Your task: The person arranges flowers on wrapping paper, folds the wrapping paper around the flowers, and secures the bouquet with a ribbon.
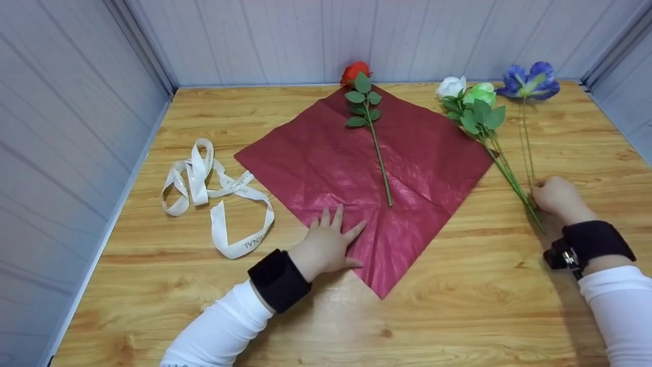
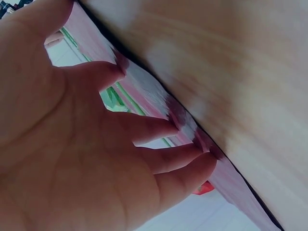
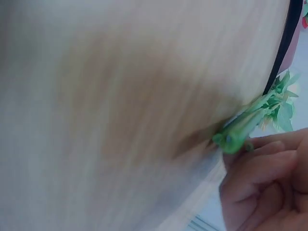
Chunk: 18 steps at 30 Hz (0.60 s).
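My left hand (image 1: 328,244) rests with spread fingers on the lower left edge of a dark red sheet of wrapping paper (image 1: 316,148). On the sheet lies a red rose (image 1: 355,73) with a long green stem, its head at the top corner. At the right, my right hand (image 1: 558,199) has its fingers curled and pinches the thin stem of a purple-blue iris (image 1: 531,82). Just left of that hand lie a white rose (image 1: 451,86) and a pale green rose (image 1: 481,94), stems together. Green stem ends (image 3: 233,137) show close by the fingers in the right wrist view.
A loosely looped white ribbon (image 1: 244,246) with printed letters lies left of the paper. The wooden table (image 1: 168,285) is bordered by grey panel walls (image 1: 285,41) at the back and sides.
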Motion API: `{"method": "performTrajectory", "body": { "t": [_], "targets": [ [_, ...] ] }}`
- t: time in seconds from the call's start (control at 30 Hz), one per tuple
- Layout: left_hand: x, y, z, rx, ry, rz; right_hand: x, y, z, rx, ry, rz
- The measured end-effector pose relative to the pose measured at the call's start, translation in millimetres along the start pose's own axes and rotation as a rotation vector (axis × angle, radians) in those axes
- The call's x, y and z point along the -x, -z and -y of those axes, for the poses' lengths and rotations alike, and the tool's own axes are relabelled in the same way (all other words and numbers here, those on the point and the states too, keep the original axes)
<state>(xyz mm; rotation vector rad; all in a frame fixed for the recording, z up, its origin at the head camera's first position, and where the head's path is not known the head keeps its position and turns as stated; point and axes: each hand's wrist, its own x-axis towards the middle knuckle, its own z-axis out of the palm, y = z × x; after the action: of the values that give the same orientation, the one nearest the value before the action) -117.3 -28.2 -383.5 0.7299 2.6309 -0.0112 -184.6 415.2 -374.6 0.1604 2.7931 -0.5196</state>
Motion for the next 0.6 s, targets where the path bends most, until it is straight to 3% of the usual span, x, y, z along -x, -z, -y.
{"method": "performTrajectory", "body": {
  "t": [0.27,0.5,0.6],
  "targets": [
    [1.3,1.4,-0.3,0.003,0.005,0.012,2.7,-7,18,-0.115,-0.01,-0.173],
    [1.2,1.6,0.3,0.005,0.003,0.011,-1.1,-18,51,-0.174,0.046,-0.412],
    [0.8,0.8,0.5,-0.003,-0.002,0.004,-1.3,-21,65,-0.236,0.086,-0.408]
  ]
}}
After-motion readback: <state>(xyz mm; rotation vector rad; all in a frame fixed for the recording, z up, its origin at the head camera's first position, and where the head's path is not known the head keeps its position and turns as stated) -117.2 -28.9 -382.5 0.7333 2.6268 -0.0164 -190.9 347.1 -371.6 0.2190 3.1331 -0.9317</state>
